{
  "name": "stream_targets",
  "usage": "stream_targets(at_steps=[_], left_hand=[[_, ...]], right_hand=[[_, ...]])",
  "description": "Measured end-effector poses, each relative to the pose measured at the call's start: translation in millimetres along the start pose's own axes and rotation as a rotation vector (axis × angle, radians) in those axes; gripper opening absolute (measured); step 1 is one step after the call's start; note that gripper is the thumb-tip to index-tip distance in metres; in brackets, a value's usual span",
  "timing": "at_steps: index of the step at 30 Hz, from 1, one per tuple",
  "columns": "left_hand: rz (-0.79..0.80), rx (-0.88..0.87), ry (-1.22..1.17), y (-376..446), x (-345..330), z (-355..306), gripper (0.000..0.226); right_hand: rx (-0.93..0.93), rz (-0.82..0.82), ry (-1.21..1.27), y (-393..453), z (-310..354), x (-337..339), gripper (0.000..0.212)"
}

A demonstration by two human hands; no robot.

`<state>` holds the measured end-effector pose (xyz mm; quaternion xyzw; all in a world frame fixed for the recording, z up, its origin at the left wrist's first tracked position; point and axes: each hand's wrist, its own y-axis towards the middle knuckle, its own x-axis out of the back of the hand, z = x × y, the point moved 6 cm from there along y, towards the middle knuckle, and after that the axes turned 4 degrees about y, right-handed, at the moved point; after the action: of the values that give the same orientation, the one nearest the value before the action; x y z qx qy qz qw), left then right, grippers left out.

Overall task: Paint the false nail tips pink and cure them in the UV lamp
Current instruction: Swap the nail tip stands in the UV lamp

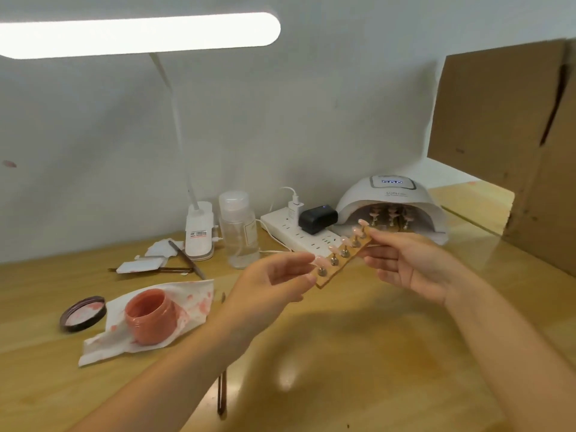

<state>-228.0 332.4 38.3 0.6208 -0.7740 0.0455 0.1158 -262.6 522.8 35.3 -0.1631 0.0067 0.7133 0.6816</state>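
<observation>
I hold a wooden strip (344, 260) of false nail tips (335, 248) in the air at the centre of the frame, my left hand (274, 280) pinching its near end and my right hand (405, 260) gripping its far end. The tips sit on small metal stands and look pale pink. Just behind, right of centre, the UV lamp (392, 204) shelters more stands. At lower left an open pink jar (151, 316) rests on a stained tissue (193, 300), its lid (82, 313) beside it.

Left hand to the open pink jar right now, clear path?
Probably not yet: the left hand holds one end of the nail strip. The path to the pink jar looks clear once it lets go.
</observation>
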Motion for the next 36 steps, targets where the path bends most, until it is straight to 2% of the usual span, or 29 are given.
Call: stream_targets(at_steps=[4, 7, 11, 14, 18, 20, 22, 25, 27, 33, 36], left_hand=[[0.096, 0.181, -0.174, 18, -30, 8, 0.014], [0.175, 0.235, -0.254, 29, -49, 12, 0.021], [0.203, 0.281, -0.362, 43, -59, 15, 0.011], [0.157, 0.285, -0.369, 55, -61, 16, 0.014], [-0.031, 0.268, -0.320, 67, -59, 17, 0.010], [-0.113, 0.242, -0.274, 72, -60, 18, 0.009], [-0.170, 0.221, -0.228, 76, -63, 19, 0.008], [-0.204, 0.220, -0.244, 82, -69, 18, 0.007], [-0.211, 0.232, -0.284, 84, -73, 19, 0.005], [-0.251, 0.236, -0.341, 87, -77, 23, 0.011], [-0.262, 0.224, -0.345, 87, -77, 24, 0.010]], right_hand=[[0.009, -0.068, 0.022, 5, -1, 22, 0.012], [0.018, -0.125, 0.045, 8, -2, 34, 0.012], [0.039, -0.154, 0.075, 14, -1, 48, 0.016], [0.037, -0.205, -0.007, 21, 1, 62, 0.022], [0.079, -0.429, -0.214, 36, 10, 96, 0.013], [0.097, -0.503, -0.385, 46, 14, 109, 0.019], [0.116, -0.518, -0.574, 58, 16, 113, 0.032], [0.166, -0.532, -0.857, 72, 23, 110, 0.026], [0.222, -0.527, -0.987, 80, 28, 106, 0.037], [0.277, -0.608, -1.035, 82, 28, 104, 0.039], [0.264, -0.582, -1.053, 75, 30, 103, 0.041]])
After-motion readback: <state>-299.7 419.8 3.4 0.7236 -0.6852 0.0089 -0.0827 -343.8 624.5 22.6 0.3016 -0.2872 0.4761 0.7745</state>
